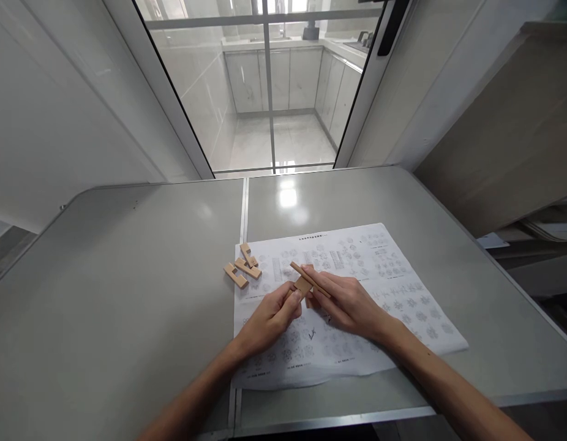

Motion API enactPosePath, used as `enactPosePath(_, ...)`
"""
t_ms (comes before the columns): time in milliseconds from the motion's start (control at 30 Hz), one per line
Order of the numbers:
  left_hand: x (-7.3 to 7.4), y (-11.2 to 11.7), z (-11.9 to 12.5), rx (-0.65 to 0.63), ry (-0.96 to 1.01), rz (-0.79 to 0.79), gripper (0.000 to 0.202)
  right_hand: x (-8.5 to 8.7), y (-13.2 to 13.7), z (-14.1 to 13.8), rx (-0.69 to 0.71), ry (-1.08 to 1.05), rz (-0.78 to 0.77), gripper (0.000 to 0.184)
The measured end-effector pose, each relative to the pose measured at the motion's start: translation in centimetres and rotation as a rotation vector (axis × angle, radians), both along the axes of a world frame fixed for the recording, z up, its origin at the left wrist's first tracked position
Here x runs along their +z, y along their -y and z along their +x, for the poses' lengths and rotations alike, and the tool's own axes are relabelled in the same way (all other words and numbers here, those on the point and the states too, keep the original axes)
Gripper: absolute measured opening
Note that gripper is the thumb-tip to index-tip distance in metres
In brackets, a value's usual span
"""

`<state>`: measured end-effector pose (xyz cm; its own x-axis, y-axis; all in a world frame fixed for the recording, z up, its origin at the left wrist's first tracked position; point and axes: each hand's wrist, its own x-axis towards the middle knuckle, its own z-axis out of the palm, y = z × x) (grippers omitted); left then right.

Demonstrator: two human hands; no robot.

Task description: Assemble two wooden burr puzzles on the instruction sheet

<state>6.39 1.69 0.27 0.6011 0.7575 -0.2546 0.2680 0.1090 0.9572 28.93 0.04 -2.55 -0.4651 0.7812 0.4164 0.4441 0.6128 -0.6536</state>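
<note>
My left hand (pixel 269 318) is closed in a pinch on a short notched wooden piece (pixel 302 285). My right hand (pixel 348 303) grips a longer wooden bar (pixel 308 278) that crosses the short piece, so the two parts meet between my hands. Both hands hover just above a printed instruction sheet (pixel 379 263) full of small diagrams. Three loose notched wooden pieces (pixel 243 267) lie in a cluster at the sheet's left edge, a hand's width left of my left hand.
The grey table (pixel 127 275) has a seam down its middle and a metal front edge. Behind it stands a glass sliding door (pixel 269 86) onto a white kitchen. A wooden panel (pixel 508 135) leans at the right, with papers beneath.
</note>
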Motion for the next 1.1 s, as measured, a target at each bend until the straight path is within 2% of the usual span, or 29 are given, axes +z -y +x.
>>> enactPosePath(600, 0.03, 0.07, 0.04, -0.032, 0.059, -0.035, 0.035, 0.34, 0.42, -0.47, 0.028, -0.012, 0.042, 0.068)
enactPosePath(1100, 0.02, 0.08, 0.39, -0.021, 0.097, -0.05, 0.034, 0.49, 0.8, -0.9, 0.068, 0.002, -0.005, 0.066)
